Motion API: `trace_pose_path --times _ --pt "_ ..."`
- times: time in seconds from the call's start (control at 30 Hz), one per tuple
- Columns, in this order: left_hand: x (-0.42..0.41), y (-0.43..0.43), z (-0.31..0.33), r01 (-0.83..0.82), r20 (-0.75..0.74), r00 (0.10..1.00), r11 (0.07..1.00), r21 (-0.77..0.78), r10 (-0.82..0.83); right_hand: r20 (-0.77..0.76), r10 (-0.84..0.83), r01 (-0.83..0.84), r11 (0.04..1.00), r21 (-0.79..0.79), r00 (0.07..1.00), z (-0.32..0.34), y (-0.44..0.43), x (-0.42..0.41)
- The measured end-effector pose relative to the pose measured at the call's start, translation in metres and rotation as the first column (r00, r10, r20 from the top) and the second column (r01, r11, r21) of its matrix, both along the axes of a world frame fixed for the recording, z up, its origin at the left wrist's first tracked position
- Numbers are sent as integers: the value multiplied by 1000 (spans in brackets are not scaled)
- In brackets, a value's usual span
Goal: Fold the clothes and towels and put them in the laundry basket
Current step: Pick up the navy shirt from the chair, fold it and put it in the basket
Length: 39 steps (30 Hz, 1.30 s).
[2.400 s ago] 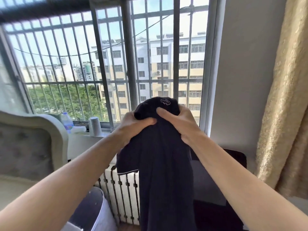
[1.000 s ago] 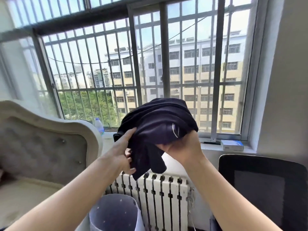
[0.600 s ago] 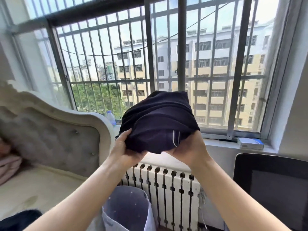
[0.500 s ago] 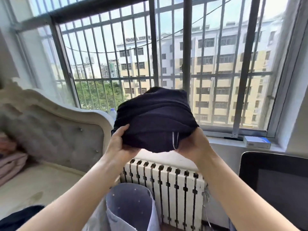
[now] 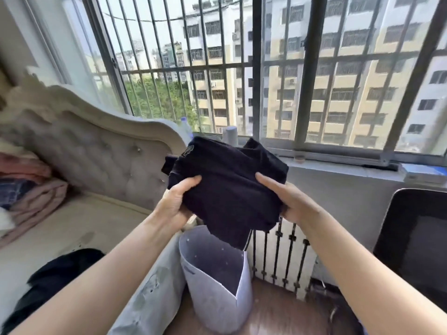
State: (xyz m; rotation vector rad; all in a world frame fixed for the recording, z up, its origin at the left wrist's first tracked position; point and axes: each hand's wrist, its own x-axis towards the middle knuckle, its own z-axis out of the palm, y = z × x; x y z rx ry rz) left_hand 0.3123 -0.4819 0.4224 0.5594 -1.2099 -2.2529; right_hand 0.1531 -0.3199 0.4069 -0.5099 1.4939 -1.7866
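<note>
1. Head view is showing the window [image 5: 278, 68] filling the back of the scene, barred, with apartment blocks outside.
2. Bed [image 5: 72, 226] is sitting on the left with a tufted headboard [image 5: 96, 151]; a stack of pink and dark folded fabric [image 5: 26, 189] is lying at its far left, and another dark garment [image 5: 55, 279] is lying loose on the near edge, not yet folded by the look of it.
3. Black chair [image 5: 416, 238] is standing at the right edge; white radiator [image 5: 283, 257] is running under the sill between chair and bed.
4. Laundry basket [image 5: 217, 281] is standing on the wood floor just beside the bed, mouth open. Only bare inner wall is showing; the bottom is hidden.
5. Dark folded garment [image 5: 227, 187] is being held in mid-air, above the basket and slightly behind its mouth. One corner is hanging loose, drooping toward the rim.
6. Left hand [image 5: 177, 204] is gripping the garment's left edge, thumb on top, fingers under.
7. Right hand [image 5: 287, 199] is clamping the right edge the same way, thumb on top.
8. Step, as I'm reading it: folding is looking done for this piece, placing is in hand.
9. Next move is calling for lowering the bundle straight into the mouth, keeping both grips on until it is seated, and tucking that loose corner so the fold is not opening up on the rim.
</note>
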Motion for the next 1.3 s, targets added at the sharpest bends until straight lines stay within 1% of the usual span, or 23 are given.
trace_pose_path --times 0.13,0.3,0.4,0.53,0.63,0.7,0.8,0.9,0.97,1.17,1.3 --pt "9 -22 -23 121 29 992 989 89 -124 -4 -43 43 999 28 999 -25 -23 4" --pt "2 -59 -53 156 118 976 965 211 -184 -69 -85 91 991 103 994 -65 -52 -7" --pt "-18 -77 -80 65 287 951 982 175 -114 -86 -79 91 985 146 993 -92 -72 -19" --pt "-47 -100 -123 22 449 890 993 118 -73 -58 -71 82 973 217 996 -133 -100 -43" --pt "-68 -119 -153 4 501 864 997 80 -44 -7 -83 82 963 255 997 -163 -119 -61" --pt "-80 -135 -176 -7 545 838 998 59 -26 -3 -66 65 958 279 998 -183 -131 -74" --pt "-89 -158 -206 12 610 788 992 126 -87 -1 -51 49 950 308 999 -213 -148 -90" --pt "-100 -181 -239 79 615 772 984 160 -162 9 -52 45 939 341 999 -248 -168 -105" --pt "-108 -197 -263 79 634 753 980 183 -179 18 -33 24 936 350 999 -273 -181 -113" --pt "-136 -229 -332 39 768 622 985 168 -155 83 -21 -15 913 409 996 -344 -215 -131" --pt "-153 -249 -385 39 808 572 989 145 -141 114 -50 -9 885 465 992 -402 -240 -143"
